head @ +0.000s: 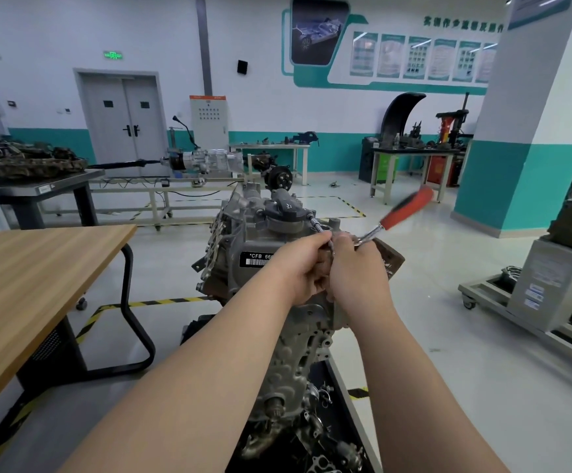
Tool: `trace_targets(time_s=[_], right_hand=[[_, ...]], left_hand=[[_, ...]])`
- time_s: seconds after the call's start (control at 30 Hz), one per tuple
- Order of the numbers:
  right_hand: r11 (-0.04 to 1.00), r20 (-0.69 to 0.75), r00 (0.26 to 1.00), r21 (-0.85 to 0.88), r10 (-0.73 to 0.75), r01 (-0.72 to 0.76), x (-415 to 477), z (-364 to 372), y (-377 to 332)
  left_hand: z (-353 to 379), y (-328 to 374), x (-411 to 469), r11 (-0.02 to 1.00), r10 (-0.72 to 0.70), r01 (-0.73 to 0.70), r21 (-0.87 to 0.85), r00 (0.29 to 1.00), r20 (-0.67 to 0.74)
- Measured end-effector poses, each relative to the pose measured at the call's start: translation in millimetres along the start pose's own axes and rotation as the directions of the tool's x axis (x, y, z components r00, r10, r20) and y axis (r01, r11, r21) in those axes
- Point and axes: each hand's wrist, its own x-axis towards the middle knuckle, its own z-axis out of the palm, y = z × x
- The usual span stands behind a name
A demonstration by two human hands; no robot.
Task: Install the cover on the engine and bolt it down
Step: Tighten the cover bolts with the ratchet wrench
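Observation:
A grey engine stands upright on a stand in front of me. Its top carries a dark cover with an oil-can symbol. A ratchet wrench with a red handle points up to the right, blurred. A thin steel extension runs from the wrench head toward the cover's right edge. My left hand pinches the extension near its base. My right hand is closed around the ratchet head beside it. The bolt under the socket is hidden.
A wooden table with black legs stands at my left. A gearbox rig and workbenches line the back wall. A teal and white pillar and a display stand are at the right. Loose metal parts lie on the engine stand's base.

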Motion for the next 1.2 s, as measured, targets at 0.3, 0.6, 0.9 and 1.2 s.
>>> trace_targets(time_s=[0.3, 0.6, 0.9, 1.2], right_hand=[[0.982, 0.111, 0.991, -0.165, -0.073, 0.091, 8, -5, -9], [0.942, 0.141, 0.985, 0.303, 0.104, -0.143, 9, -9, -1], [0.709, 0.225, 0.945, 0.626, 0.236, -0.326, 5, -4, 4], [0.577, 0.262, 0.932, 0.732, 0.252, -0.362, 6, 1, -6]], left_hand=[[-14, 82, -4, -0.115, 0.713, -0.209, 0.971, 0.663, 0.227], [-13, 86, 37, -0.409, 0.426, -0.046, 0.911, 0.873, 0.235], [-23, 74, 36, -0.477, 0.509, -0.059, 0.877, 0.795, 0.330], [-33, 67, 42, -0.520, 0.537, -0.087, 0.849, 0.740, 0.405]])
